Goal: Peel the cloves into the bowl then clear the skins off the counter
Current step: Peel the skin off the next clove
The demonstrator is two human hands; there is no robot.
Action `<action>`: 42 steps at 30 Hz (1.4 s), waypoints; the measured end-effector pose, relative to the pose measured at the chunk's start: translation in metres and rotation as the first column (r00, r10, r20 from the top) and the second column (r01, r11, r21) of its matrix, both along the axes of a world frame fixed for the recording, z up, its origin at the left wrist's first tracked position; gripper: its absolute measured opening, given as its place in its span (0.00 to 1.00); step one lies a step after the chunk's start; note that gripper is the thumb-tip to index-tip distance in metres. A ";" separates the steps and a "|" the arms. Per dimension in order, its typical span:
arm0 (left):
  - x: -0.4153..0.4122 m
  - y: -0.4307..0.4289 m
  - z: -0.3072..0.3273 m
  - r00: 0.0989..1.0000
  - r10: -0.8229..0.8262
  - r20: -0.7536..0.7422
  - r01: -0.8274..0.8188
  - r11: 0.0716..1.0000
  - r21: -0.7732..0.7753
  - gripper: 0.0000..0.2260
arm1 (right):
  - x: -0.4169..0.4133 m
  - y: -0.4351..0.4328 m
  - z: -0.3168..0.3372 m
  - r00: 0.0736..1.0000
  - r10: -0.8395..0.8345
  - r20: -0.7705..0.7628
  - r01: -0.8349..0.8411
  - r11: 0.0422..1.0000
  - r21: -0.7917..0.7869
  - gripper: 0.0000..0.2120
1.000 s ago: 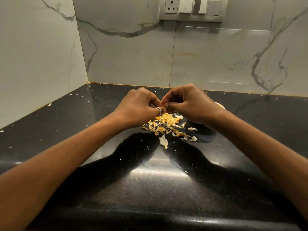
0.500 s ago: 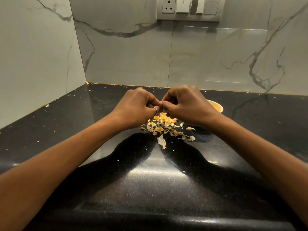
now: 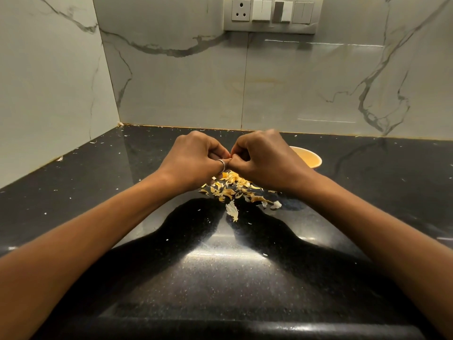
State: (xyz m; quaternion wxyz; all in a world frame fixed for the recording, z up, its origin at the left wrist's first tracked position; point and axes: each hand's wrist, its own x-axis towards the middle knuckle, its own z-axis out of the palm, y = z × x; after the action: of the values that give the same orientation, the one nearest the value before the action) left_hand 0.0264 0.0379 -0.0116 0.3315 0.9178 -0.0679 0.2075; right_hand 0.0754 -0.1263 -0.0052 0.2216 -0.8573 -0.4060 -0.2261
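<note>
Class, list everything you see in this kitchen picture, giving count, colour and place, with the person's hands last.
counter: one, glossy black, flecked white, across the foreground.
skins: one loose pile, yellow-orange and white, centre of the counter.
bowl: one, yellow, on the counter behind and right of the skins, partly hidden.
clove: one, barely visible, above the skins.
wall tiles: several, pale grey-veined marble, behind and left.
switch panel: one, white, top of the back wall.
ring: one, silver, on a finger beside the clove.
left hand: one, fingers curled, pinching the clove.
right hand: one, fingers curled, pinching the clove too.
</note>
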 end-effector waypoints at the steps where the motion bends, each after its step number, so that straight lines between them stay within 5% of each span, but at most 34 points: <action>1: 0.000 0.000 0.000 1.000 0.003 -0.004 -0.003 1.000 -0.007 0.09 | 0.000 0.000 0.000 1.000 0.003 -0.006 -0.003 1.000 -0.004 0.10; 12: -0.002 0.000 0.000 0.997 -0.029 0.072 0.022 0.994 0.105 0.05 | -0.005 -0.001 0.003 0.999 0.005 0.032 0.001 0.985 -0.173 0.13; 21: -0.005 -0.001 0.001 0.995 -0.052 0.088 0.034 0.980 0.195 0.13 | -0.003 -0.004 0.002 0.998 0.037 0.054 -0.027 0.984 -0.176 0.15; 26: -0.009 -0.001 0.006 0.988 -0.095 0.122 0.072 0.981 0.181 0.09 | -0.002 -0.009 0.004 0.982 0.052 -0.183 -0.061 0.997 -0.046 0.10; 31: -0.010 0.001 0.009 0.979 -0.118 0.166 0.091 0.982 0.163 0.09 | -0.001 -0.015 0.011 0.860 0.120 -0.497 -0.054 0.988 0.144 0.07; 37: -0.008 0.004 0.010 0.983 -0.138 0.125 0.125 0.987 0.106 0.10 | -0.001 -0.015 0.012 0.767 0.170 -0.619 -0.058 0.979 0.197 0.08; 42: -0.006 0.008 0.012 0.981 -0.195 0.018 0.196 0.975 -0.104 0.04 | 0.001 -0.016 0.014 0.682 0.223 -0.697 -0.063 0.967 0.248 0.10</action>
State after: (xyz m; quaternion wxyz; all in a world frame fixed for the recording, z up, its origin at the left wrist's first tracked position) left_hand 0.0203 0.0457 0.0000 0.3981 0.8871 -0.1480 0.1806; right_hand 0.0762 -0.1426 0.0085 0.4662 -0.8151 -0.3274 0.1052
